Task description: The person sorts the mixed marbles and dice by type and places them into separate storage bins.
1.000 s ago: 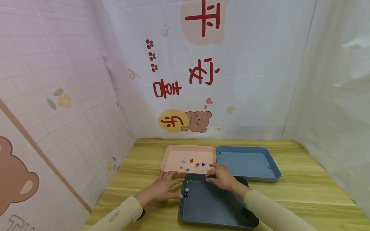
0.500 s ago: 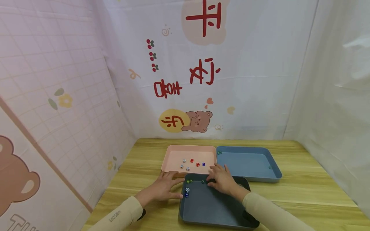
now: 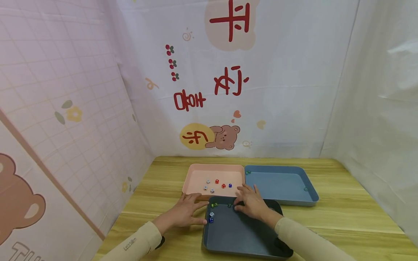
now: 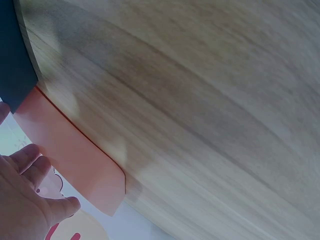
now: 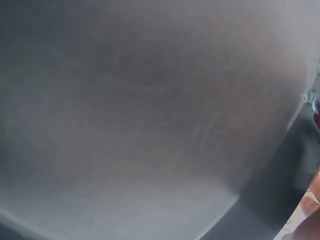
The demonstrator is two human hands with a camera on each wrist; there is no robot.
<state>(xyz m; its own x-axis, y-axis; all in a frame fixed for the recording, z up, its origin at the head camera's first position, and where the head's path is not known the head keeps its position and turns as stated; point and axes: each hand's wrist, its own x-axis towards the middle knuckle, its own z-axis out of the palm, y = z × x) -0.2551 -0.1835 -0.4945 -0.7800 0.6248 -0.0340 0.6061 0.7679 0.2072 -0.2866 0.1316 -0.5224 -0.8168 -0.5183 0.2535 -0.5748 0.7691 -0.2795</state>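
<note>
Dark grey tray [image 3: 241, 235] at the near side, just in front of a pink tray [image 3: 197, 175], with a blue tray [image 3: 277, 181] farther right. Inside the dark one, by its far wall, a small green piece [image 3: 229, 205], just beside the right grip [image 3: 251, 203]; farther left, yellow-green pieces [image 3: 213, 205] in the corner, then a white die [image 3: 212, 214] and a dark blue die [image 3: 211, 219] close together. Right grip reaching in with bent fingers; impossible to tell from either view whether pinching anything. Left grip [image 3: 183, 212] spread and relaxed, nothing visibly held, at the left rim, contact hard to judge. Likeliest trouble from here: a slip of the green piece, through small size and a smooth, glassy look; perhaps a miss, because of weak contrast against dark grey; possibly a nudge to the whole tray, from too much push on the wall. Scattered in the pink tray, white dice [image 3: 208, 181], red dice [image 3: 217, 181] and a blue die [image 3: 230, 185]. Underneath, a counter [image 3: 349, 217] in yellowish wood grain. Behind, white cloth [image 3: 287, 72] printed with red characters and a brown bear [image 3: 225, 137]; leftward, a pale grid pattern [image 3: 85, 72]; rightward, creased plain sheeting [image 3: 385, 108].
</note>
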